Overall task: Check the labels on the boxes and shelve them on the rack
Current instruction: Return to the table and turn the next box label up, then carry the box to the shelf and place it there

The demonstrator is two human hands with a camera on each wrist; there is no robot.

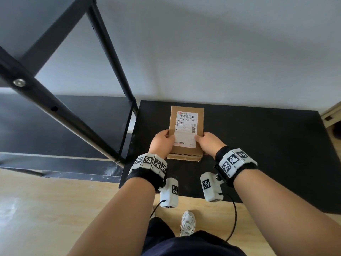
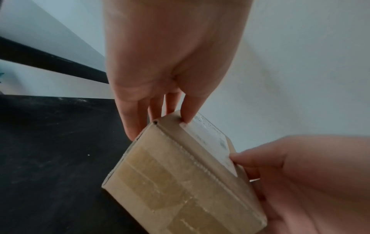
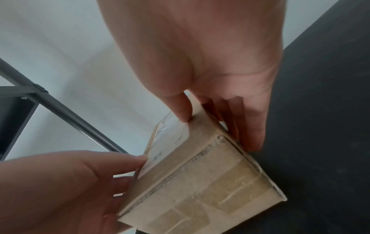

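Observation:
A brown cardboard box (image 1: 200,126) with a white shipping label (image 1: 186,127) on its top face is over the black table (image 1: 267,145), label up. My left hand (image 1: 163,143) grips its left side and my right hand (image 1: 207,142) its right side. In the left wrist view the left thumb presses the top of the box (image 2: 180,182) by the label, and the fingers (image 2: 132,120) reach down the side. The right wrist view mirrors this on the box (image 3: 210,182), with the right fingers (image 3: 254,126) down the far side. The taped near end faces me.
The black metal rack (image 1: 60,108) stands to the left, with a dark shelf board (image 1: 55,126) low down and an upright post (image 1: 110,52) close to the box. A pale wall is behind. Wooden floor (image 1: 55,200) and my shoe (image 1: 187,222) lie below.

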